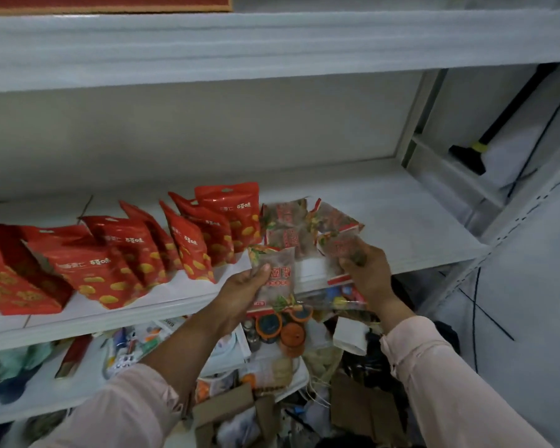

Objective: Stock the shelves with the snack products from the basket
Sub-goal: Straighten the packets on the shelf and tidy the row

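My left hand (244,287) grips a clear snack packet with a red label (277,276) just in front of the white shelf's (401,221) edge. My right hand (367,273) grips another clear packet (343,250) at the shelf's front. Behind them several similar clear packets (291,221) lie on the shelf. A row of red snack pouches (188,240) stands to their left, running to the far left. No basket is visible.
The shelf's right half is bare white board. A lower shelf (78,376) holds mixed small goods and orange-lidded jars (291,334). Cardboard boxes (236,412) and clutter lie below. A black squeegee-like tool (469,153) leans at the right behind the upright.
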